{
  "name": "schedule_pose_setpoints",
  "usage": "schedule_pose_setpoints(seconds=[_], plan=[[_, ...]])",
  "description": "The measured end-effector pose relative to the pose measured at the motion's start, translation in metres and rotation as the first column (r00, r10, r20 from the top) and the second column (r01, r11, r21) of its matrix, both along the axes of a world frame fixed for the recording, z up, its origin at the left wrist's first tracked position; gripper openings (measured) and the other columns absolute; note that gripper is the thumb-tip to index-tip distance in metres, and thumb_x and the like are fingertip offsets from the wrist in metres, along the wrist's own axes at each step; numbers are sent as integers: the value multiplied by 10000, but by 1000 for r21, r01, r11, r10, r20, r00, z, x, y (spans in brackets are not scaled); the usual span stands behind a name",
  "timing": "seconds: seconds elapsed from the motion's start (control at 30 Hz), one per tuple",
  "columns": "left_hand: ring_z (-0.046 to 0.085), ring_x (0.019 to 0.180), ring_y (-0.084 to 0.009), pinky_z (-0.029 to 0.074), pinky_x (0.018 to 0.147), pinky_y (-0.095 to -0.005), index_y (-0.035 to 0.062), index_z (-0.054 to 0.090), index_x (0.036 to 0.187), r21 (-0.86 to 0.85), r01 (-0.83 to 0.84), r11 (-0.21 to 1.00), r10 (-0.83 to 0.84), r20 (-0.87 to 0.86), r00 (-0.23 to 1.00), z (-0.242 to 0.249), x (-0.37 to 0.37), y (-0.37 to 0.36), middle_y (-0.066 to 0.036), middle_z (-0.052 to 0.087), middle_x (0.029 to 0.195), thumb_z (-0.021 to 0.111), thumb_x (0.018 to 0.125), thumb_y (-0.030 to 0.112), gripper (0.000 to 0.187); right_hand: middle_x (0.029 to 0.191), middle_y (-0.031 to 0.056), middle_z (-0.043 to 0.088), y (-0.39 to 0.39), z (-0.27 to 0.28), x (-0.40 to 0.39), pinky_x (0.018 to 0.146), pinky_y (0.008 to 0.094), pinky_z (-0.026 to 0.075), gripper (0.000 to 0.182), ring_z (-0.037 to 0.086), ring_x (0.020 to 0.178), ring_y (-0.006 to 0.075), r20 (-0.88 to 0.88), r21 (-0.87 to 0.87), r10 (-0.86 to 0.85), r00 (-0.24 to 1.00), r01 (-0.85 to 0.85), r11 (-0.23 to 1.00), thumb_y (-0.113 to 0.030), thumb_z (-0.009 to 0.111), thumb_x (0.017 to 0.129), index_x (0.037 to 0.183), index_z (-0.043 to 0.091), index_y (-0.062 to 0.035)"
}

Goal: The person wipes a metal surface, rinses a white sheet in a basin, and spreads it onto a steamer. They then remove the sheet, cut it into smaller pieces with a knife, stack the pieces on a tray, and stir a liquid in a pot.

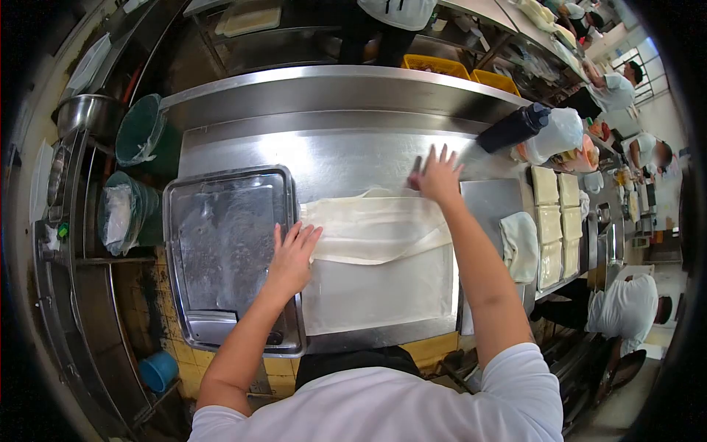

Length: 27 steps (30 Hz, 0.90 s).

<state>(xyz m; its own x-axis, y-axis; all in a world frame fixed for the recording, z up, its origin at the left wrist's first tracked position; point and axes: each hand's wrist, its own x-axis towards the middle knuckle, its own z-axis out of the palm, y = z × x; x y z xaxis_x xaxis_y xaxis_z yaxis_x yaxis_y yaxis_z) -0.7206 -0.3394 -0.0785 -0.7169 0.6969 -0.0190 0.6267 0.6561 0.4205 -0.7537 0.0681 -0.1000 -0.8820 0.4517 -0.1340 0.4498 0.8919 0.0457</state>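
Observation:
On the steel table lies a thin cream-white sheet [372, 232], folded over in uneven layers along its far half. Under it, a flat whitish sheet [383, 298] extends toward my body. My left hand [293, 259] is open, fingers apart, at the left edge of the folded layers and beside the rim of a large steel tray [228, 243]. Near the far right corner of the folded sheet, my right hand [440, 178] has its fingers spread with nothing in them. A dark, blurred reflection or shadow shows on the steel beside its thumb.
On the right are a folded white cloth [518, 247], trays of cream-white blocks [549, 225] and a dark bottle [513, 127]. Green tubs [140, 132] and a blue bucket [157, 370] are at the left. A raised steel ledge [324, 92] runs behind the table. Other people work beyond.

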Motion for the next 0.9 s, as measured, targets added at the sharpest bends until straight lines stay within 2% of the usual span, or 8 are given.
schedule_pose_setpoints(seconds=[0.1, 0.3, 0.4, 0.5, 0.6, 0.7, 0.8, 0.9], plan=[[407, 1408, -354, 131, 1188, -681, 74, 519, 1395, -10, 30, 1000, -30, -23, 999, -4, -2, -1, -139, 541, 1426, 592, 785, -37, 624, 1627, 302, 173, 0, 5, -25, 1152, 694, 206, 1031, 187, 1492, 513, -91, -192, -167, 982, 147, 970, -547, 711, 854, 1583, 203, -25], [426, 1394, -349, 124, 1184, -694, 72, 614, 1271, 36, 30, 999, -29, -28, 999, -17, -1, -3, -132, 548, 1406, 608, 771, -37, 511, 1631, 290, 175, -128, 26, -35, 1160, 696, 193, 1098, 186, 1491, 507, 78, -258, 504, 860, -471, 844, -604, 733, 805, 1581, 213, -26], [419, 1397, -356, 124, 1183, -699, 63, 642, 1238, 25, 39, 999, -38, -34, 999, -14, -2, -4, -148, 551, 1398, 600, 805, -2, 439, 1637, 281, 164, -135, -28, -69, 1155, 704, 190, 1159, 176, 1493, 504, -89, -87, 286, 954, -293, 952, -640, 746, 771, 1589, 192, -33], [422, 1391, -360, 127, 1182, -700, 66, 655, 1217, 41, 36, 999, -34, -31, 999, -13, -1, -6, -148, 552, 1386, 611, 793, -4, 432, 1641, 272, 158, -137, -28, -88, 1157, 694, 197, 1110, 188, 1491, 498, -206, -213, 132, 970, -176, 961, -622, 721, 809, 1590, 193, -35], [429, 1383, -356, 134, 1181, -698, 77, 667, 1192, 76, 20, 997, -17, -28, 999, -13, -4, -6, -140, 561, 1364, 642, 772, -7, 428, 1632, 280, 183, -170, 22, -72, 1154, 679, 212, 992, 206, 1487, 488, 79, -264, 475, 876, -441, 858, -554, 673, 887, 1581, 207, -21], [442, 1373, -342, 145, 1179, -696, 95, 684, 1144, 99, 4, 995, 0, -39, 999, -17, -3, -6, -119, 576, 1346, 691, 761, 9, 393, 1613, 294, 228, -178, 2, -74, 1161, 648, 233, 956, 234, 1482, 478, -42, -133, 375, 926, -377, 917, -535, 678, 893, 1563, 248, -6], [456, 1355, -344, 156, 1177, -695, 93, 699, 1071, 132, -10, 991, 14, -31, 999, -16, -5, -4, -110, 594, 1314, 681, 798, 42, 279, 1594, 300, 269, -155, -14, -86, 1170, 629, 242, 987, 249, 1478, 477, -304, -341, 46, 952, -154, 927, -550, 706, 865, 1556, 265, -3], [482, 1327, -344, 175, 1173, -687, 84, 699, 979, 185, -34, 982, 38, -18, 999, -11, -8, 2, -99, 624, 1256, 657, 831, 63, 155, 1584, 297, 291, -150, 4, -41, 1182, 610, 241, 944, 256, 1479, 467, -300, -658, 120, 946, -296, 692, -543, 721, 851, 1522, 336, -2]])
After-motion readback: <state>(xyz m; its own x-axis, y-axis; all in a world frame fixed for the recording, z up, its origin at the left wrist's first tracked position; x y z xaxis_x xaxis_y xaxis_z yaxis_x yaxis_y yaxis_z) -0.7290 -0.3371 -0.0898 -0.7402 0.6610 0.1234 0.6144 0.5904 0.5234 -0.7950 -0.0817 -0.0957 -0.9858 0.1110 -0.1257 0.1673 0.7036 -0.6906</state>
